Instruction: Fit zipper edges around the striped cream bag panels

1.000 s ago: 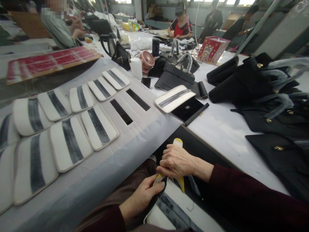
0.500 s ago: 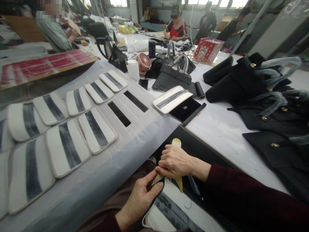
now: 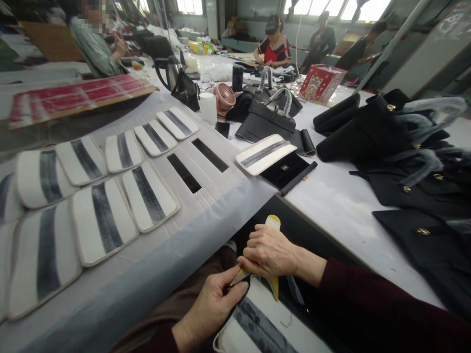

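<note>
My right hand (image 3: 270, 251) is wrapped round a yellow and white handled tool (image 3: 273, 221); its rounded top shows above my fist, and yellow parts stick out below. The kind of tool is hidden by my fingers. Under it, over my lap, lies a white bag panel (image 3: 298, 314) with a dark grey stripe, its edge seam bordered by black material. My left hand (image 3: 208, 306) pinches the top left edge of this panel between thumb and fingers. Its fingertips touch or nearly touch my right hand. A loose curved thread shows on the panel.
Several similar striped panels (image 3: 105, 220) lie in rows on the covered table at left. Black handbags (image 3: 353, 127) with wrapped handles fill the right table. An open bag piece (image 3: 289, 171), pink fan (image 3: 224, 95), white cup (image 3: 208, 108) and kettle (image 3: 172, 72) stand ahead. Other people work farther back.
The whole view has shifted slightly. Both hands keep their grips on the tool and the panel, with little other movement. The person at far left has their hands raised differently.
</note>
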The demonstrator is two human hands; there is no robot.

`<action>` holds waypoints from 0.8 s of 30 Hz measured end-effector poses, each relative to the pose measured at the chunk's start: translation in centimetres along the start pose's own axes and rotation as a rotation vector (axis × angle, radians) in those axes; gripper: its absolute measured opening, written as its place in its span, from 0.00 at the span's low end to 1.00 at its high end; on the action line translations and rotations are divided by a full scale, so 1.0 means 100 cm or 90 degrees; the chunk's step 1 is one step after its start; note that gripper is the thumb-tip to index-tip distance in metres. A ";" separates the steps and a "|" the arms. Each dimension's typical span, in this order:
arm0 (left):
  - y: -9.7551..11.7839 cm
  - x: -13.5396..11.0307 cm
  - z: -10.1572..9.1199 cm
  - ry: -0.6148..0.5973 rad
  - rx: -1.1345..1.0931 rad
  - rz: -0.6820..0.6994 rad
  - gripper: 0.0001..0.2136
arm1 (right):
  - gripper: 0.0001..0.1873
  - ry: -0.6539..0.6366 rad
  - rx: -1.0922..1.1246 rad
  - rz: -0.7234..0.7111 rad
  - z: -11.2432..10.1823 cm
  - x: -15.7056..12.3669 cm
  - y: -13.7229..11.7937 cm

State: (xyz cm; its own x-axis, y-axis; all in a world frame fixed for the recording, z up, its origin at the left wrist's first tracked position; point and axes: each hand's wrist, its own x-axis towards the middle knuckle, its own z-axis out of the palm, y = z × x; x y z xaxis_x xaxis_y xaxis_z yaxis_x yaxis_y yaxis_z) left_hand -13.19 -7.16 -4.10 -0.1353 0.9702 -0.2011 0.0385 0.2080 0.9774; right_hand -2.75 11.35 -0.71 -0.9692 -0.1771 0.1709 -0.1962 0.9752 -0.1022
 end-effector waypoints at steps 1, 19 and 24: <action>0.001 0.000 0.000 0.000 0.005 0.004 0.16 | 0.24 -0.001 -0.002 0.000 -0.001 0.000 0.000; 0.000 0.001 -0.006 -0.038 0.052 0.024 0.14 | 0.25 -0.031 -0.008 0.031 0.005 -0.005 -0.005; 0.003 0.000 -0.005 -0.029 0.039 0.019 0.15 | 0.24 -0.044 -0.011 0.056 0.003 -0.005 -0.008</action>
State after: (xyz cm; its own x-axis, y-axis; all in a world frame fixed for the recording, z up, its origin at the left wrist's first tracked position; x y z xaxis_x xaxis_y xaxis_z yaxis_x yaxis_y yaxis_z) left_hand -13.68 -7.17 -3.76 -0.0882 0.9803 -0.1767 0.1019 0.1853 0.9774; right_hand -2.14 10.65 -0.97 -0.9906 -0.0987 0.0945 -0.1078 0.9895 -0.0967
